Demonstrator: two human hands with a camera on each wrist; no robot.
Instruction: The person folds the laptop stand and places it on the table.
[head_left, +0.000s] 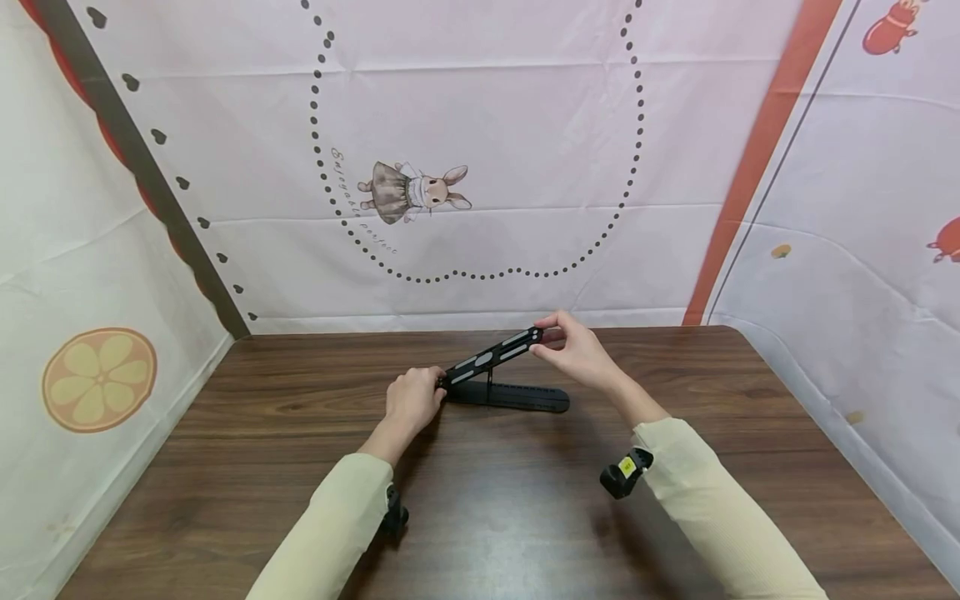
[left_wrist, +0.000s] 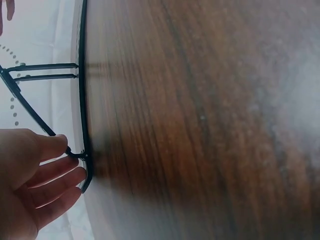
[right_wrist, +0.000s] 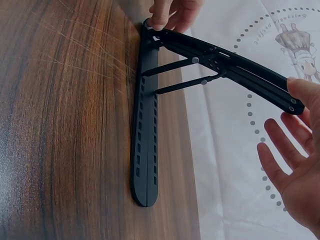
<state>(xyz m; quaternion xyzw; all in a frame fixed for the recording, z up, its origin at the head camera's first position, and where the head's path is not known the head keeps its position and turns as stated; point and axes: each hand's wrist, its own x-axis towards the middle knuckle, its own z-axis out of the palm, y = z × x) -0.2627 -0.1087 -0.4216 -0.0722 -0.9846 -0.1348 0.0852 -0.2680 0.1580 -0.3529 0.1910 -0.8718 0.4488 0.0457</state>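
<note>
Folding stand [head_left: 496, 354] in black sits toward the back edge of the wood table [head_left: 510, 500], its base [right_wrist: 146, 187] flat and its upper arm [right_wrist: 250, 80] lifted on a slant. Largest in my head view is the creased pale cloth [head_left: 525, 108], printed with a rabbit [head_left: 390, 192], bounding the table behind and at both sides. Next is the table itself, brown with streaked grain: the far edge runs near the stand, while broad stretches of wood reach left, right and toward me. Two cream ribbed sleeves [head_left: 731, 508] cross the near side.

I see the left hand [head_left: 412, 397] pinching the stand's hinge end between thumb and fingertips, and the right hand [head_left: 581, 354] pinching the raised tip, its other fingers loosely spread in the right wrist view. A dark unit [head_left: 627, 472] with a yellow label sits at the right wrist.

Smaller still, the base is a smooth strip with a rounded end; my left wrist view gives only its thin edge. Two slim struts [right_wrist: 185, 85] join arm and base, distinct from the wrists, hard to separate from the head. Only the head view shows me pale patches [head_left: 483, 360] along the arm; the right wrist view adds rows of slots [right_wrist: 138, 171] and silvery rivets [right_wrist: 293, 101].
</note>
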